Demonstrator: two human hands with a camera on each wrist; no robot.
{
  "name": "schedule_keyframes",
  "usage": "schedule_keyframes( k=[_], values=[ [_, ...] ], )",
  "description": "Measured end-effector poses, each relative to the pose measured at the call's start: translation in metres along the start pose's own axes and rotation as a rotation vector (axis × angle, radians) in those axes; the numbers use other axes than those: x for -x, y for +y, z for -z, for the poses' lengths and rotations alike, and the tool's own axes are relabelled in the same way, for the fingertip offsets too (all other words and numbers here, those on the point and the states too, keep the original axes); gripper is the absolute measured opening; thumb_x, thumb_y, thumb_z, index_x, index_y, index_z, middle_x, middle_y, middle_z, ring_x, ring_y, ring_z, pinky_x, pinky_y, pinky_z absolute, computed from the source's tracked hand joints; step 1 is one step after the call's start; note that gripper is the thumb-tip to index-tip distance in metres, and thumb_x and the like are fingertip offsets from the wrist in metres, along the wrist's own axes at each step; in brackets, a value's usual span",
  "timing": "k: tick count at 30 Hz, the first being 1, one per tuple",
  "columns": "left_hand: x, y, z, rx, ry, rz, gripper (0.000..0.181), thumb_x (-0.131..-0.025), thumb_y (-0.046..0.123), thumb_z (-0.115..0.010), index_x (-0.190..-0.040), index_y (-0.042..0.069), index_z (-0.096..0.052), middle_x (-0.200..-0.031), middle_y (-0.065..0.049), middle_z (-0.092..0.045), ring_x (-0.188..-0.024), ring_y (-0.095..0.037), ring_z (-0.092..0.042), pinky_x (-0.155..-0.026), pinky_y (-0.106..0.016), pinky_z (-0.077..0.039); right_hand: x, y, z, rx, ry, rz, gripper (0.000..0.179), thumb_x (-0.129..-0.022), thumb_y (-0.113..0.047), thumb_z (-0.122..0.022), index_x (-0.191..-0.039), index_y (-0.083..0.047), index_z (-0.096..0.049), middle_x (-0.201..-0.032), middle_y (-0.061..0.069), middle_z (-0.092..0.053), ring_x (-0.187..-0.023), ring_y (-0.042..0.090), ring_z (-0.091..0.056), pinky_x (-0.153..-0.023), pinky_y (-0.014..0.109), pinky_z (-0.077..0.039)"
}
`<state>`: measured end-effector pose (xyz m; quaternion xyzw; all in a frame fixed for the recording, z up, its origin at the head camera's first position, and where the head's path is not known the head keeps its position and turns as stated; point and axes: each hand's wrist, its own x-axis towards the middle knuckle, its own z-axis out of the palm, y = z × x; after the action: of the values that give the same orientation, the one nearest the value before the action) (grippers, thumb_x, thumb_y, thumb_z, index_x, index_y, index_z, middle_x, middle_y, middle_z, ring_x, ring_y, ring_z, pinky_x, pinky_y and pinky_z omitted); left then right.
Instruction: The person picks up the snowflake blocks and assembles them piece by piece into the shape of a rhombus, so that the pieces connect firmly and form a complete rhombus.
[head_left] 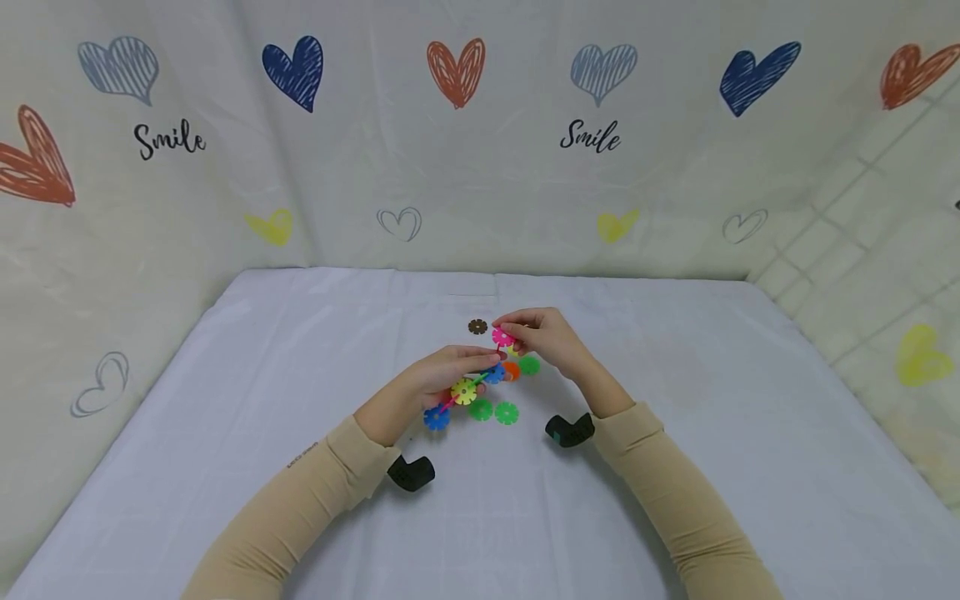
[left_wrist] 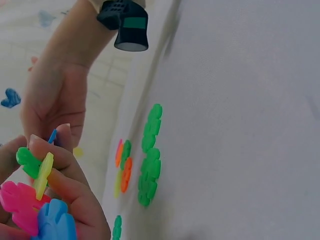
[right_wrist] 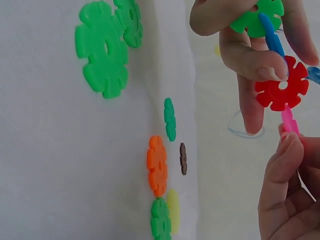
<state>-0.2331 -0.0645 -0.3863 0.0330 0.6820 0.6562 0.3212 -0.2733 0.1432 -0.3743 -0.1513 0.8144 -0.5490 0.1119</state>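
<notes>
My left hand grips a slanting chain of slotted plastic flower discs. A blue disc forms its lower end, followed by a yellow disc, with another blue disc higher up. Pink and green links show edge-on between them. At the chain's upper end, the left fingers hold a red disc, seen flat in the right wrist view. Above it, my right hand pinches a pink disc between thumb and fingers. The pink disc's edge meets the red one's rim; how deep it sits is unclear.
Loose discs lie on the white cloth: brown behind the hands, orange, yellow and green under the right hand, two more green discs nearer. A black camera hangs at each wrist. A printed curtain stands behind.
</notes>
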Motion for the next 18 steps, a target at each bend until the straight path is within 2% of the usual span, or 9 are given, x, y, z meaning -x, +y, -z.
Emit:
schedule_keyframes(
  k=[3, 8, 10, 15, 18],
  values=[
    [-0.0002, -0.0010, 0.0007, -0.063, 0.001, -0.028, 0.048, -0.107, 0.031, -0.057, -0.147, 0.005, -0.055, -0.142, -0.011, -0.057, -0.099, -0.015, -0.056, -0.074, -0.021, -0.049, 0.0009, -0.0012, 0.0006, 0.021, 0.001, 0.017, 0.030, -0.104, -0.015, -0.063, -0.122, 0.007, -0.070, -0.096, 0.007, -0.071, -0.073, 0.019, -0.060, -0.070, 0.023, -0.056],
    [0.0003, -0.0020, 0.0013, -0.098, -0.004, -0.047, 0.047, -0.107, 0.033, -0.056, -0.146, 0.007, -0.057, -0.145, -0.010, -0.057, -0.105, -0.014, -0.053, -0.078, -0.021, -0.046, 0.0022, -0.0006, 0.0014, 0.040, -0.005, 0.043, 0.031, -0.103, -0.016, -0.064, -0.122, 0.007, -0.070, -0.096, 0.007, -0.072, -0.074, 0.020, -0.061, -0.070, 0.025, -0.055],
    [0.0006, -0.0015, 0.0010, -0.090, -0.008, -0.044, 0.046, -0.107, 0.032, -0.056, -0.147, 0.007, -0.057, -0.145, -0.010, -0.056, -0.106, -0.018, -0.054, -0.077, -0.022, -0.046, 0.0027, -0.0007, 0.0016, 0.033, -0.006, 0.045, 0.031, -0.103, -0.017, -0.065, -0.123, 0.007, -0.070, -0.096, 0.006, -0.072, -0.074, 0.021, -0.062, -0.071, 0.025, -0.055],
    [0.0003, -0.0007, 0.0000, -0.108, -0.003, -0.032, 0.049, -0.107, 0.032, -0.056, -0.148, 0.006, -0.054, -0.147, -0.013, -0.054, -0.120, -0.026, -0.052, -0.083, -0.026, -0.048, 0.0020, 0.0009, 0.0003, -0.038, 0.001, 0.024, 0.033, -0.102, -0.015, -0.066, -0.125, 0.009, -0.068, -0.090, 0.005, -0.071, -0.072, 0.016, -0.061, -0.071, 0.023, -0.056],
    [0.0004, -0.0005, -0.0005, -0.130, 0.008, -0.029, 0.050, -0.107, 0.032, -0.056, -0.149, 0.005, -0.053, -0.148, -0.013, -0.053, -0.124, -0.026, -0.051, -0.090, -0.028, -0.049, 0.0008, 0.0025, -0.0011, -0.087, -0.004, 0.009, 0.032, -0.102, -0.013, -0.066, -0.122, 0.011, -0.068, -0.087, 0.004, -0.070, -0.069, 0.012, -0.060, -0.071, 0.022, -0.056]
  ],
)
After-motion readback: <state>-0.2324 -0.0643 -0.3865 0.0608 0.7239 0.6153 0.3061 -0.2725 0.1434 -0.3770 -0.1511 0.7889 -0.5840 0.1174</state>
